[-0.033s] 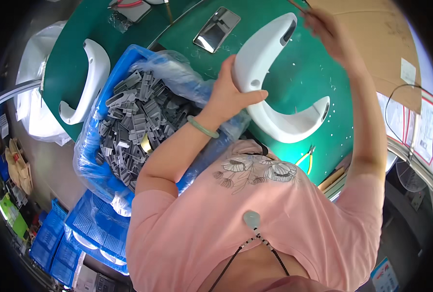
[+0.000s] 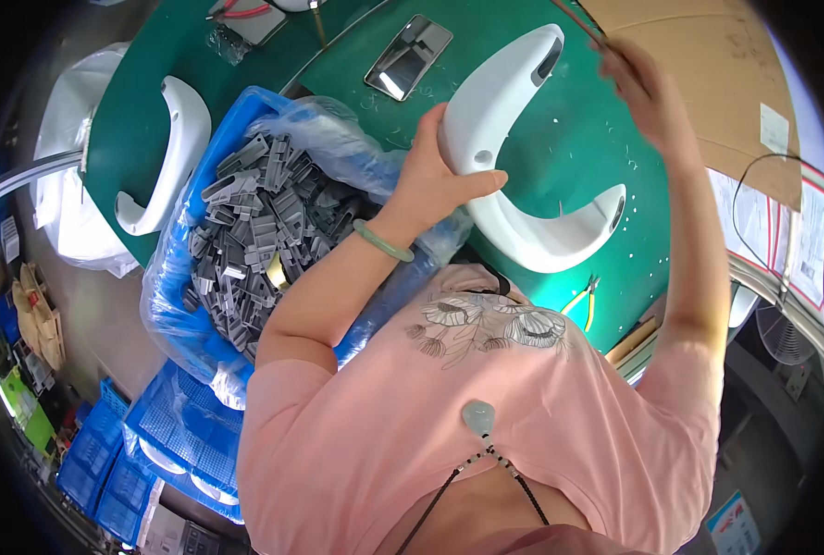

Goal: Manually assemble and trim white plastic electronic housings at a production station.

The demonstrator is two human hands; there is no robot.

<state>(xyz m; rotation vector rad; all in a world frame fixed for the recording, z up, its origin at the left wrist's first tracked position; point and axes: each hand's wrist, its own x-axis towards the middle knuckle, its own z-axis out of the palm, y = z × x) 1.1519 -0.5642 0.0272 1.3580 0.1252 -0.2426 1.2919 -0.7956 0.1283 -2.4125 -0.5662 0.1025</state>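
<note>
My left hand (image 2: 444,176) is closed round the middle of a white, C-shaped plastic part (image 2: 486,111), thumb across its inner side. The part has a dark slot at its upper end, a round hole midway along and a dark insert at its lower end. My right hand (image 2: 643,88) is up at the far right, slightly blurred, fingers closed on a thin reddish-brown rod (image 2: 580,22). The rod's far end runs out of the picture, so its kind does not show. Between the right hand and the white part there is a gap.
A blue bin (image 2: 199,185) lined with clear plastic holds many grey plastic pieces (image 2: 264,222). Another white curved part (image 2: 182,139) lies on the green table (image 2: 560,157). A phone (image 2: 409,57), yellow-handled pliers (image 2: 582,302) and cardboard (image 2: 689,55) lie around. Blue crates (image 2: 106,462) stand lower left.
My right hand has shifted a little to the right and down, bringing more of the rod into view. My left hand and the white part stay nearly in place.
</note>
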